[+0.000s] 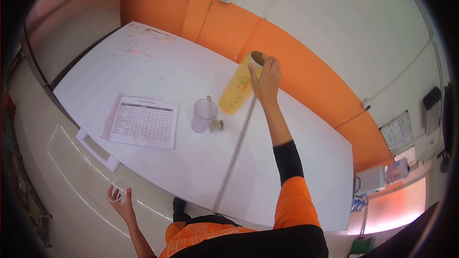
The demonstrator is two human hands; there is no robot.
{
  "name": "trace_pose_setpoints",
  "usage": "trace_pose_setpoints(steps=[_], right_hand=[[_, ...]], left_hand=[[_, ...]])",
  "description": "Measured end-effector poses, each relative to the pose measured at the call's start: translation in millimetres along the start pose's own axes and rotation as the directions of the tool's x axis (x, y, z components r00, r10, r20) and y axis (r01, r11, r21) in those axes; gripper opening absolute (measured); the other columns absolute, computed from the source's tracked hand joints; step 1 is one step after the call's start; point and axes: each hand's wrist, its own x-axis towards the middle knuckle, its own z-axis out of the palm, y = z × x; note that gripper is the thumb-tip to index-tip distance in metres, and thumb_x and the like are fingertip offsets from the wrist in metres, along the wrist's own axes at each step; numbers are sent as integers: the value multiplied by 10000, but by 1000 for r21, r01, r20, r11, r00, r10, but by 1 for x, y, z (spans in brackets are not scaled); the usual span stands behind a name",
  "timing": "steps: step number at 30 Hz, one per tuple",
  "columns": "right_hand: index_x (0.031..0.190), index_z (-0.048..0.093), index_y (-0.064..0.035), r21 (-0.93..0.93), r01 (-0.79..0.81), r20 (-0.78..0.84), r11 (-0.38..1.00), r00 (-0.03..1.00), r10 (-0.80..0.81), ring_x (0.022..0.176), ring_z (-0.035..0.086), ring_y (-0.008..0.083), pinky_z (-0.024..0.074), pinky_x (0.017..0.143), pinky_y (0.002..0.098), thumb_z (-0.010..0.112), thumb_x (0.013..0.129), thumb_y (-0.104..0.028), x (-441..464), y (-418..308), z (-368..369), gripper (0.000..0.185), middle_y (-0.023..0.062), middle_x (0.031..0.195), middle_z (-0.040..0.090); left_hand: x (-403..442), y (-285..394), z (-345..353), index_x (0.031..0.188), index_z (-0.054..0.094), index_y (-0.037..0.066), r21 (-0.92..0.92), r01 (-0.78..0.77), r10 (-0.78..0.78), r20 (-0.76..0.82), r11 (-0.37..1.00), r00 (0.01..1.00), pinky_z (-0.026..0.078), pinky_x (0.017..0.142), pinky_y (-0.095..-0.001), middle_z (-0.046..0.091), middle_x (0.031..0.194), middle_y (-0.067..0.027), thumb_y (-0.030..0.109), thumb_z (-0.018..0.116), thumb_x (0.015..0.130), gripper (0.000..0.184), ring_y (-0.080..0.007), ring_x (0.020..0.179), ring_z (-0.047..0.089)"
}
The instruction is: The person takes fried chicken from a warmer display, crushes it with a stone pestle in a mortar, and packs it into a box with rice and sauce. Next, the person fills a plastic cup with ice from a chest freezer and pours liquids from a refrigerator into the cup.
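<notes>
White desk [196,172], orange wall [158,2] — right hand [266,79] clasping yellow roll [235,90] near rim, left hand [121,204] curled round clear plastic piece [117,181]. Roll probably light, stiff, slick — upper end best hold.

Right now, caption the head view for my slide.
Right hand grips a tall yellow cylinder at a white table; left hand holds a clear round object.

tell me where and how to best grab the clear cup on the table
Probably the round wall below the rim, coming from the wearer's side: the clear cup stands upright, with the yellow cylinder beyond and to the right, and a small object by its base on the right. What may be a handle shows at the far rim, too unclear to rely on.
</notes>
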Motion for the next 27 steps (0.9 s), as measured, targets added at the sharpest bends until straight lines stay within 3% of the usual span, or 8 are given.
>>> trace_pose_setpoints(steps=[3, 5, 6, 8, 10, 17, 22, 27], right_hand=[[918, 553, -19, 246, -190, 473, 951, 879, 53, 837, 553, 367, 445, 752, 445, 582, 893, -289, -94, -3, -115, 273, 165, 866, 572], [740, 620, -59, -46, -315, 967, 948, 224, 121, 803, 603, 347, 472, 746, 441, 482, 926, -430, -188, 40, -194, 438, 160, 810, 630], [782, 660, -70, 149, -259, 983, 954, -69, -172, 799, 632, 291, 482, 754, 426, 458, 926, -497, -281, 101, -216, 493, 134, 813, 665], [766, 677, -13, -384, -291, 716, 876, -693, 83, 628, 621, 225, 504, 622, 403, 527, 887, -508, -394, 143, -295, 531, 117, 706, 668], [876, 680, 13, -452, -212, 656, 867, -738, 162, 709, 649, 263, 522, 655, 434, 615, 827, -498, -477, 166, -372, 517, 148, 823, 684], [1217, 533, -63, -162, -363, 985, 918, -6, 172, 950, 630, 336, 500, 827, 430, 719, 748, -410, -630, 187, -485, 612, 146, 997, 648], [973, 663, -5, -316, -335, 899, 888, -406, 167, 945, 635, 372, 501, 839, 440, 657, 757, -430, -626, 202, -444, 477, 230, 970, 665], [998, 666, 23, -200, -361, 906, 911, -422, 32, 957, 630, 384, 490, 862, 421, 628, 771, -416, -554, 213, -476, 496, 260, 1000, 652]], left_hand=[[-26, 7, 22, 1319, 400, 33, 9, -117, 117, 55, 993, 992, 359, 1021, -399, 449, 1314, -132, 151, 741, 798, 634, -284, 1184, 465], [-52, 10, 39, 1329, 385, 27, -71, -118, 124, 84, 990, 989, 354, 1023, -400, 466, 1310, -145, 124, 725, 807, 631, -287, 1183, 475], [-68, 12, 49, 1334, 377, 23, -114, -118, 129, 96, 986, 987, 352, 1025, -401, 475, 1307, -151, 111, 717, 811, 630, -288, 1182, 480], [-109, 14, 67, 1343, 366, 25, -231, -121, 151, 117, 965, 981, 354, 1022, -402, 485, 1293, -160, 82, 699, 815, 627, -284, 1175, 489], [-159, 11, 82, 1348, 359, 27, -300, -133, 173, 111, 945, 979, 358, 1016, -402, 493, 1280, -164, 58, 689, 814, 629, -278, 1168, 495], [-328, 5, 99, 1350, 360, 37, -233, -166, 203, 146, 958, 968, 367, 989, -378, 524, 1231, -146, 39, 712, 779, 671, -253, 1140, 511], [-379, 6, 72, 1329, 386, 32, -67, -202, 204, 28, 977, 979, 374, 974, -372, 541, 1205, -119, 57, 741, 767, 666, -244, 1114, 528], [-366, -6, 34, 1312, 399, 24, -58, -250, 225, -278, 967, 934, 383, 963, -362, 547, 1214, -124, 102, 750, 789, 635, -238, 1112, 536]])
